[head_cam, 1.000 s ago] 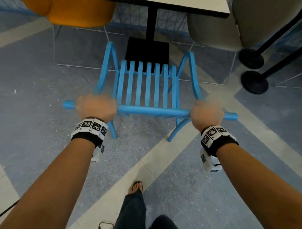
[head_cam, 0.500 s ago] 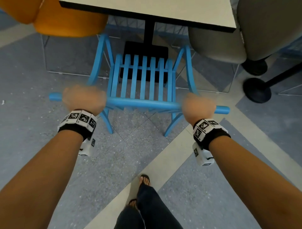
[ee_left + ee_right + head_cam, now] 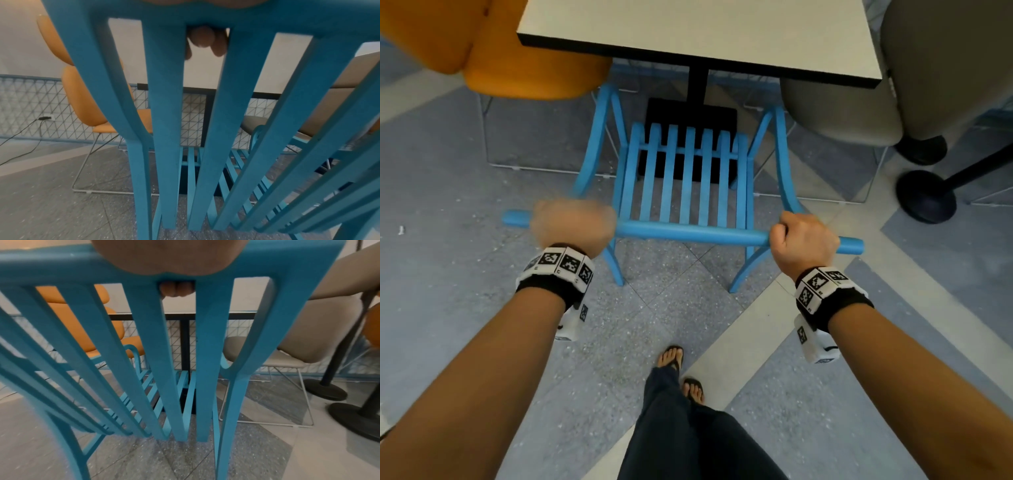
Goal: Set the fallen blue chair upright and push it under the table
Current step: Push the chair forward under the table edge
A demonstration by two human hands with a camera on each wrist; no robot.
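While head view blurs one grip, wrist views show fingers (image 3: pixel 202 38) curled round blue chair (image 3: pixel 688 178).

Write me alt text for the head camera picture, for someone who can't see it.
Seen from above, a left hand and a right hand grip the top rail of an upright blue chair facing a white table. An orange chair and a grey chair flank it.
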